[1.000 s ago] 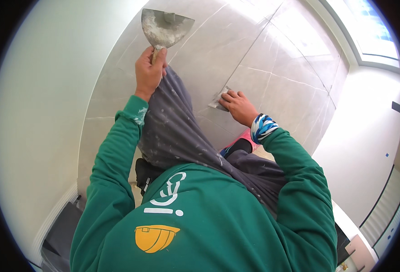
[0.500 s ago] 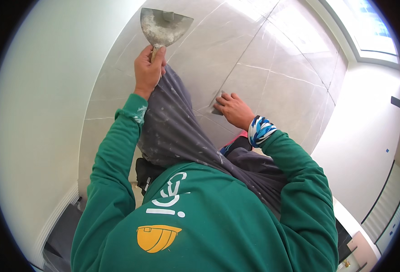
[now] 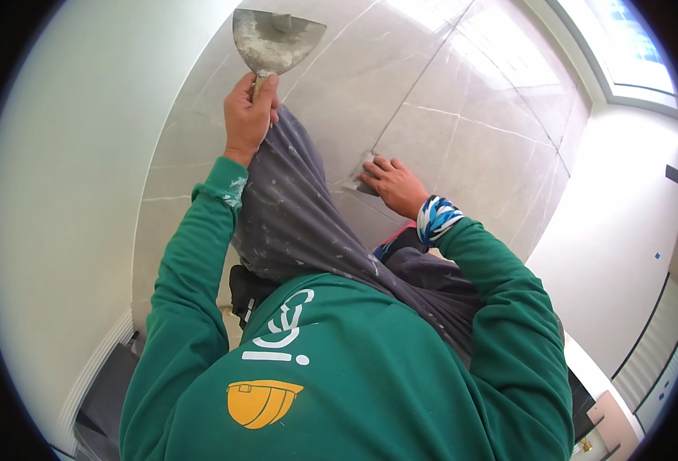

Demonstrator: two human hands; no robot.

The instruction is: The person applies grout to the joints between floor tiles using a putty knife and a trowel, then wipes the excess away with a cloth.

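My left hand (image 3: 248, 115) is clenched round the handle of a wide putty knife (image 3: 276, 38); the handle is hidden inside my fist, and the blade above it is caked with grey filler. My right hand (image 3: 394, 184) lies flat on the grey tiled floor (image 3: 469, 100), fingers pressing a small scraper (image 3: 363, 178) at a tile joint. Most of that tool sits under my fingers, so I cannot tell its shape. Between my hands my bent knee in spattered grey trousers (image 3: 300, 223) blocks the floor. Beyond my left hand runs a white wall (image 3: 85, 154); well past my right hand, a window (image 3: 631, 46).
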